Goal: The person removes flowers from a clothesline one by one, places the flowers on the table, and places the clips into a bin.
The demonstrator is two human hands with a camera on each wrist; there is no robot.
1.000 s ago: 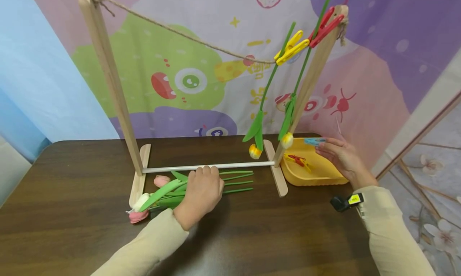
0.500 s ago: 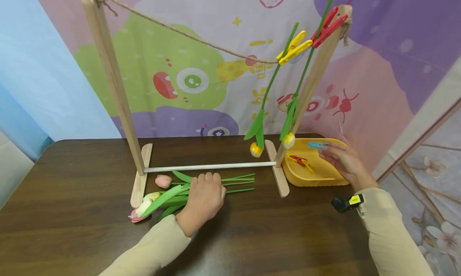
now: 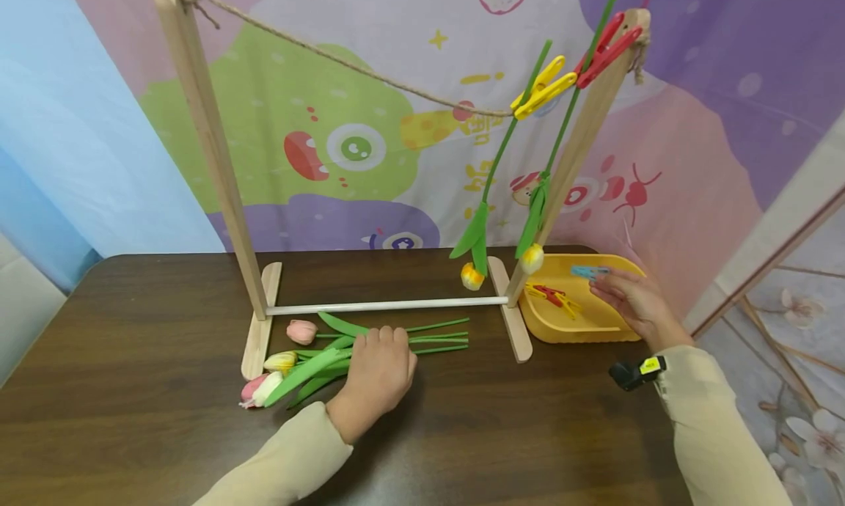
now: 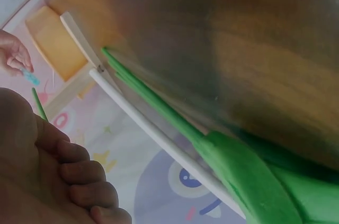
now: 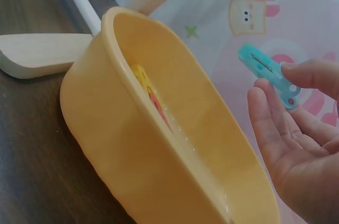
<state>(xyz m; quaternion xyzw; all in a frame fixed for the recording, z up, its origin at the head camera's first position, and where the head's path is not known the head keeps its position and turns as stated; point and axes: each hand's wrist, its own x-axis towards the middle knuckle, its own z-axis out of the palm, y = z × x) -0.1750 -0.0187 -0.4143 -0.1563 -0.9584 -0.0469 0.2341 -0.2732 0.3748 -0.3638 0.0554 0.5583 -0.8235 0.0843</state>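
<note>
Here, pinches a blue clothespin between the thumb and fingers of the right hand, near the yellow tray. With the left hand, curls fingers round a green stem among the tulips lying on the dark table, just to the near side of the white rod. Faces two hanging tulips bloom-down on the rope, clipped by a yellow clothespin and a red clothespin. Has more clothespins, red and yellow, inside the tray.

Lying yellow tulip now more visible
</note>
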